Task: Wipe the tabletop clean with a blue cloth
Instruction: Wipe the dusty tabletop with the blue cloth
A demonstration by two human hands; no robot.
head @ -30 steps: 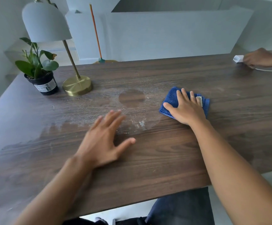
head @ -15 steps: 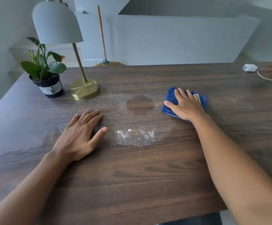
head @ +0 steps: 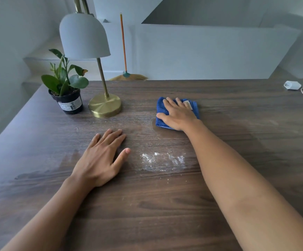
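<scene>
A folded blue cloth (head: pixel 160 107) lies flat on the dark wooden tabletop (head: pixel 165 205), past the middle. My right hand (head: pixel 178 115) presses down on it, fingers spread over the top, and covers most of it. My left hand (head: pixel 102 158) rests palm down on the bare wood to the left, fingers apart, holding nothing. Between my two arms a patch of white powder (head: pixel 162 160) is smeared on the wood, with a faint dusty haze beyond it and a darker damp mark at the cloth's near left corner.
A brass-footed lamp (head: pixel 105 105) with a pale grey shade stands at the back left, next to a small potted plant (head: pixel 66 91). A white charger (head: pixel 292 85) with its cable lies at the far right. A broom (head: pixel 124 51) leans on the wall behind.
My right hand has slid the cloth left over the round bare spot. My left hand shifted left and settled flat. The other person's hand at the far right is gone from view.
</scene>
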